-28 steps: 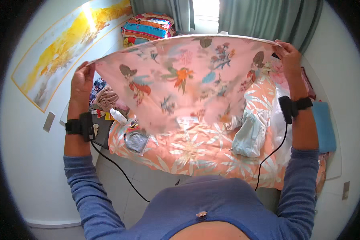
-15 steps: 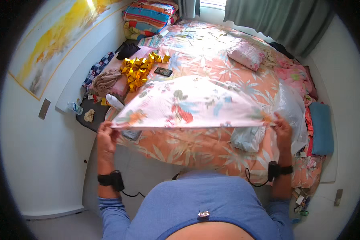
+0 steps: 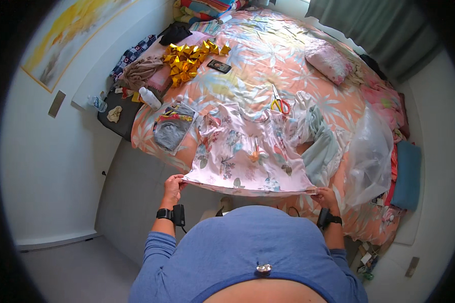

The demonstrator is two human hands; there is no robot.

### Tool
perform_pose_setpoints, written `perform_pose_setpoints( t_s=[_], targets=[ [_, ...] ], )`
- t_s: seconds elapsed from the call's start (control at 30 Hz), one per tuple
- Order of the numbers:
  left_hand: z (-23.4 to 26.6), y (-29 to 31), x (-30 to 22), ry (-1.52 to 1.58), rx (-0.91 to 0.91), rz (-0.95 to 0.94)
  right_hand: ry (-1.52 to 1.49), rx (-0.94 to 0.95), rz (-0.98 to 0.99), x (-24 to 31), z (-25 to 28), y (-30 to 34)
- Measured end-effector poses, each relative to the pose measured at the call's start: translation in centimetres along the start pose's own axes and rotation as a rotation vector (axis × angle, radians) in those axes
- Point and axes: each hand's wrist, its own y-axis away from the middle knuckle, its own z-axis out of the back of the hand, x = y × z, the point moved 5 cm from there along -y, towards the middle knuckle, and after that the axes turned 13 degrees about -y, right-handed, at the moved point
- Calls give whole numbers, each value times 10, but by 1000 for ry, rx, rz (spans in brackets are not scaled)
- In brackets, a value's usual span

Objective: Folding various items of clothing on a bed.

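Note:
A pale pink floral child's dress [image 3: 245, 146] lies spread over the near edge of the bed, its neckline away from me and its hem towards me. My left hand [image 3: 174, 187] pinches the left corner of the hem, and my right hand [image 3: 326, 197] grips the right corner, so the hem is stretched between them. Just beyond the right shoulder of the dress rest yellow-and-red-handled scissors [image 3: 279, 103]. Crumpled light green and white clothing [image 3: 319, 146] lies against its right side. On its left sits a clear packet of folded grey clothing [image 3: 173, 132].
The bed [image 3: 268, 65] has an orange leaf-patterned cover. Gold ribbon bows [image 3: 189, 59], a phone [image 3: 219, 66] and a white bottle [image 3: 150, 98] lie at the left. A clear plastic bag [image 3: 368, 156] and a blue cushion [image 3: 406, 175] are at the right; a pink pillow [image 3: 328, 60] lies farther back.
Both hands have come down and closer to me, still holding the hem. The dress, raised and blurred before, now lies flat on the bed, and the scissors and grey packet show.

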Motion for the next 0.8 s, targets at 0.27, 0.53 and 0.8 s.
perform_pose_setpoints(
  t_s=[0.27, 0.53, 0.8],
  targets=[
    [-7, 31, -18, -44, -66, -83, 238, -137, 197, 24, -4, 28],
    [-73, 74, -162, -567, 50, -626, 817, 56, 827, 119, -166, 60],
    [-233, 129, -222, -613, 646, -799, 830, 506, 910, 114, -376, 115]
  ],
)
